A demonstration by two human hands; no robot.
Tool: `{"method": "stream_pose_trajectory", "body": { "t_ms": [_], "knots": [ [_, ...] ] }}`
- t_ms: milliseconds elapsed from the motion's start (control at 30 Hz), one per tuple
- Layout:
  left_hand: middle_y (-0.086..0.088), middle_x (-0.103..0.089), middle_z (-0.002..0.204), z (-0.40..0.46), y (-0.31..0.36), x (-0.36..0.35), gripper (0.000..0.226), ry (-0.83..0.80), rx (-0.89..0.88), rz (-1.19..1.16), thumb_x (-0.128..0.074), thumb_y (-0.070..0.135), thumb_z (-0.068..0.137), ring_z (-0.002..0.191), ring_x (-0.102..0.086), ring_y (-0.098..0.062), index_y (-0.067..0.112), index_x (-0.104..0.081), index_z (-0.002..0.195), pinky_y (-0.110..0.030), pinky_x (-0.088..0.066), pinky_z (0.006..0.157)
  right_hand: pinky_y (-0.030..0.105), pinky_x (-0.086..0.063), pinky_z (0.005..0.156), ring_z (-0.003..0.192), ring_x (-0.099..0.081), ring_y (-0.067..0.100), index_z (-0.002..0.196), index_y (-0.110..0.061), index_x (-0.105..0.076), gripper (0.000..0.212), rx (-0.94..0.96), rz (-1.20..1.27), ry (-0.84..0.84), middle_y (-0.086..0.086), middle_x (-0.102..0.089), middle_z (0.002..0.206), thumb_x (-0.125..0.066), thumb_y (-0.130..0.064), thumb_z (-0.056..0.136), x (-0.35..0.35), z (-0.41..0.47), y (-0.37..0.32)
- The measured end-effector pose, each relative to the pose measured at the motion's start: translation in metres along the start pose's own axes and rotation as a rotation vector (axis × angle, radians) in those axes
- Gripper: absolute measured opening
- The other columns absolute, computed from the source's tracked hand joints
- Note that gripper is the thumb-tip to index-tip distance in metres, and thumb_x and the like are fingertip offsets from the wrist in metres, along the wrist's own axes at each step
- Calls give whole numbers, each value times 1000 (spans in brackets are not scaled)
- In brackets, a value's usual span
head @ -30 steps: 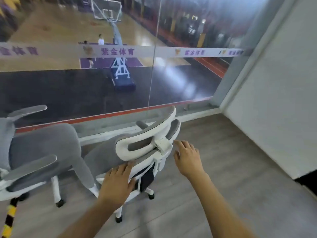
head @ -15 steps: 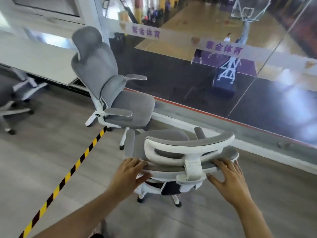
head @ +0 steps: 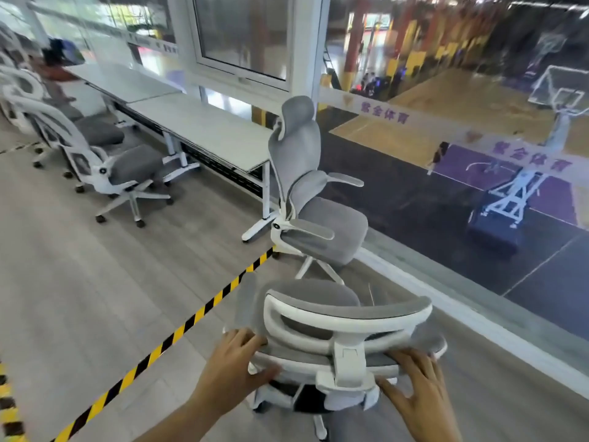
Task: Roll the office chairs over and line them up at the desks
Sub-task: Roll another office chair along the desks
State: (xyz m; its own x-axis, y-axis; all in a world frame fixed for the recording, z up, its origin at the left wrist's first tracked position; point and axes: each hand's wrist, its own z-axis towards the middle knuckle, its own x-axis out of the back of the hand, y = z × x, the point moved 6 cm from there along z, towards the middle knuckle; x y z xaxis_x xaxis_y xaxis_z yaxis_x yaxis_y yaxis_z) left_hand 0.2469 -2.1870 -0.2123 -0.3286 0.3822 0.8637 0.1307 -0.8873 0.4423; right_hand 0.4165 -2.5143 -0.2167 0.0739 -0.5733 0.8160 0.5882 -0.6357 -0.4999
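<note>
office chair in hand (head: 347,317): grey mesh on a white frame, right in front of me, its back toward me, on the window side of the striped floor tape (head: 178,330).
left hand (head: 232,368): i have it wrapped round the left edge of the backrest, thumb underneath, fingers on top.
right hand (head: 417,381): fingers spread and laid over the right edge of the backrest, pressing more than clasping.
second chair (head: 315,199): stands ahead, just beyond the desk end, seat turned toward the glass, not lined up yet.
desks (head: 204,126): a white row running along the window wall to the far left.
parked chairs (head: 118,173): a few already sit beside the desks further left.
step in hand: i judge i am mid-roll, steering this chair toward the desk row.
next move: push forward and left, across the tape, passing clear of the second chair's base, then turn the seat to face a free desk edge.
risk: casters may snag the tape or clip the other chair.
</note>
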Motion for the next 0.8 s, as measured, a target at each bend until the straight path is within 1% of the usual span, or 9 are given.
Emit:
{"method": "stream_pose_trajectory", "body": {
  "t_ms": [67, 167, 267, 333, 500, 600, 667, 733, 800],
  "knots": [
    [19, -53, 99, -19, -27, 21, 44, 46, 28, 16, -49, 74, 87, 93, -50, -9, 34, -61, 102, -23, -41, 82, 26, -19, 119, 117, -52, 21, 116, -25, -72, 66, 42, 27, 0, -5, -60, 118, -49, -77, 83, -22, 9, -35],
    [15, -59, 105, -49, -71, 50, 39, 148, 77, 56, -56, 65, 87, 102, -57, -13, 30, -63, 105, -28, -40, 94, 25, -18, 121, 119, -52, 21, 116, -25, -71, 64, 82, 65, -10, -6, -59, 121, -52, -76, 83, -59, 25, -86],
    [10, -62, 115, -73, -119, 76, 42, 225, 156, 108, -46, 64, 92, 115, -57, -18, 30, -62, 111, -41, -34, 107, 48, -35, 115, 122, -51, 22, 121, -28, -68, 59, 101, 76, -52, -7, -56, 126, -60, -69, 80, -101, 43, -133],
    [9, -60, 118, -86, -149, 94, 48, 248, 196, 101, -35, 66, 96, 119, -54, -20, 30, -60, 116, -46, -33, 109, 56, -39, 110, 125, -50, 22, 125, -30, -65, 56, 120, 82, -94, -9, -55, 129, -64, -64, 80, -127, 55, -162],
    [7, -59, 116, -100, -223, 132, 49, 240, 302, 90, -32, 68, 97, 124, -52, -23, 32, -59, 117, -52, -33, 111, 43, -25, 121, 133, -46, 20, 128, -35, -60, 55, 173, 113, -183, -14, -51, 135, -64, -64, 81, -186, 93, -231],
    [8, -58, 117, -93, -269, 152, 45, 236, 370, 89, -39, 65, 96, 123, -53, -24, 32, -60, 117, -53, -37, 110, 30, -14, 124, 136, -43, 17, 128, -36, -59, 55, 203, 122, -212, -15, -50, 135, -63, -63, 81, -220, 128, -268],
    [10, -58, 118, -81, -302, 164, 43, 222, 409, 94, -44, 65, 93, 123, -53, -24, 34, -59, 119, -55, -39, 110, 26, -9, 124, 138, -39, 13, 128, -37, -58, 54, 212, 133, -226, -16, -48, 136, -60, -66, 82, -242, 156, -291],
    [10, -58, 117, -66, -337, 174, 44, 216, 425, 99, -45, 67, 93, 122, -54, -24, 35, -58, 120, -55, -38, 109, 29, -12, 124, 137, -38, 12, 128, -37, -57, 54, 232, 141, -231, -17, -47, 135, -59, -66, 83, -265, 187, -313],
    [11, -57, 116, -46, -375, 184, 47, 217, 430, 113, -41, 70, 94, 121, -54, -22, 35, -59, 119, -55, -36, 111, 41, -21, 124, 136, -39, 13, 128, -38, -57, 52, 244, 151, -231, -17, -47, 135, -61, -64, 83, -292, 221, -335]
  ]
}}
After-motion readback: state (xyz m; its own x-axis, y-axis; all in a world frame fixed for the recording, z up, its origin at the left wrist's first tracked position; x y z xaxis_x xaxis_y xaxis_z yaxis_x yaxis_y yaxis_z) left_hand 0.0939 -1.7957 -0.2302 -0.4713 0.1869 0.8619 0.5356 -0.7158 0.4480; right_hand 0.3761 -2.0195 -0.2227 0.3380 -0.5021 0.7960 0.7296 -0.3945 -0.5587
